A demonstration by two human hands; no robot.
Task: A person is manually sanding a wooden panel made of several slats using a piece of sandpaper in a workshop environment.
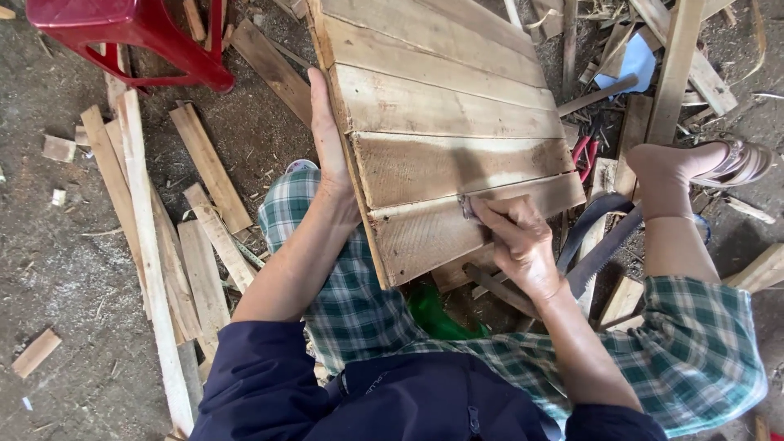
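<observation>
A panel of pale wooden planks (441, 106) joined side by side rests tilted over my lap. My left hand (327, 135) lies flat along the panel's left edge and steadies it. Over the lowest plank (433, 233), my right hand (514, 237) is closed on a small grey tool (469, 207) whose tip presses on the wood; what kind of tool it is I cannot tell. My legs in green checked trousers (694, 343) are spread under the panel, with my right foot in a sandal (735, 163) at the right.
Loose wooden slats (147, 245) and offcuts litter the dirt floor at the left. A red plastic stool (131, 33) stands at the top left. A saw blade (600, 245) and red-handled pliers (581, 155) lie beside the panel at the right, among more scrap wood.
</observation>
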